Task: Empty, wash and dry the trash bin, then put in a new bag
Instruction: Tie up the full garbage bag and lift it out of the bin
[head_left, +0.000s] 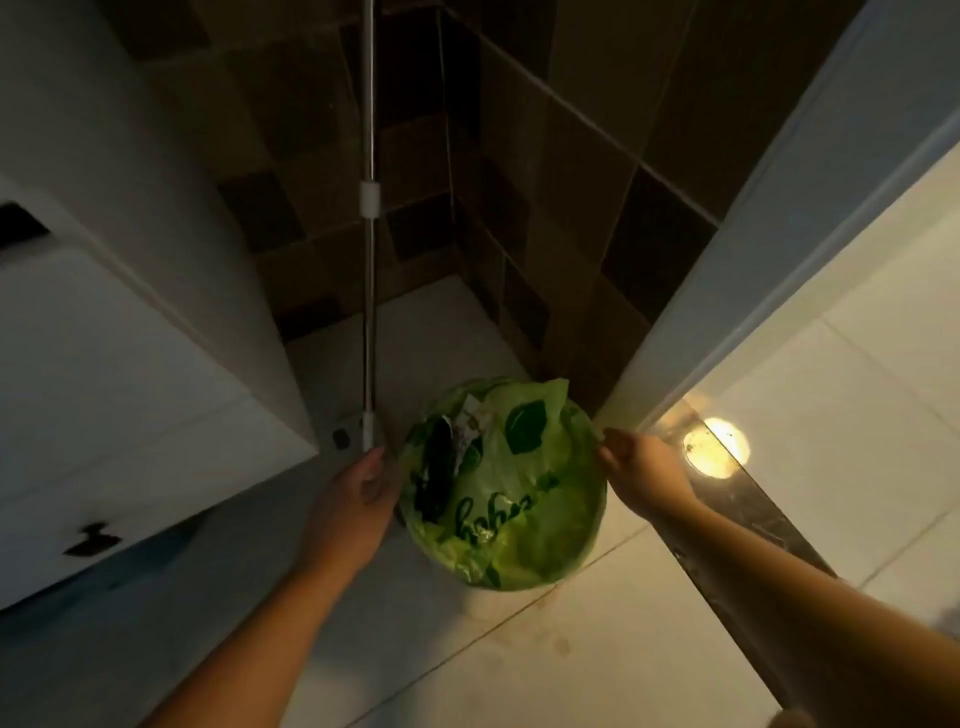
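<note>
A round white trash bin (480, 605) stands on the pale floor in a dim corner, seen from above. A green plastic bag (511, 512) with dark green print lines it, folded over the rim, with paper and dark scraps of trash (451, 449) inside. My left hand (358, 499) is at the bin's left rim, fingers curled against the bag's edge. My right hand (636, 467) pinches the bag's edge at the right rim.
A metal mop pole (370, 291) leans in the corner just left of the bin. A white cabinet (130, 364) stands at the left, dark tiled walls (571, 182) behind, a white door frame (779, 234) at the right, with a dark threshold (753, 509) and a bright light reflection (719, 447) on the floor.
</note>
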